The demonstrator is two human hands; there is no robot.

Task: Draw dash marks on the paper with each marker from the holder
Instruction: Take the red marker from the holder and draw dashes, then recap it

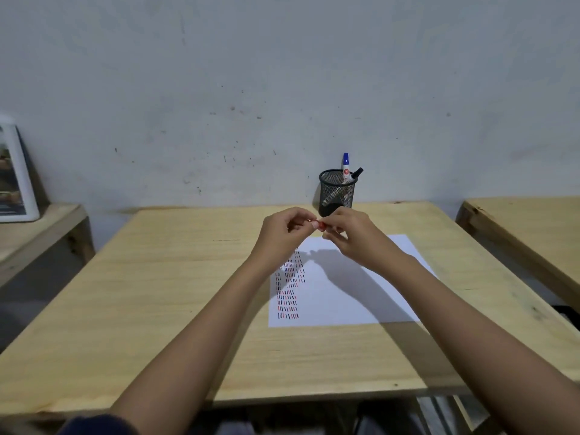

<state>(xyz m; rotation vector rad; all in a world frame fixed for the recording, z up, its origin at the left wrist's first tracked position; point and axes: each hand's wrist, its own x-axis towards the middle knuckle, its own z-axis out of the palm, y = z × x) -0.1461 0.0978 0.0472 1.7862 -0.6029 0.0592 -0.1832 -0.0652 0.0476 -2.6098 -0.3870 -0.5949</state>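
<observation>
My left hand (284,229) and my right hand (351,233) meet above the far edge of the white paper (351,296), both closed on a red marker (320,224) of which only a small red part shows between the fingers. Whether cap and body are joined is hidden. Columns of red, blue and black dash marks (290,288) fill the paper's left side. Behind my hands stands a black mesh holder (337,191) with a blue-capped marker (346,163) upright and a black marker (357,172) leaning right.
The paper lies on a light wooden table (188,293) set against a grey wall. A second wooden table (527,227) stands to the right, and a lower one on the left carries a white-framed picture (14,174).
</observation>
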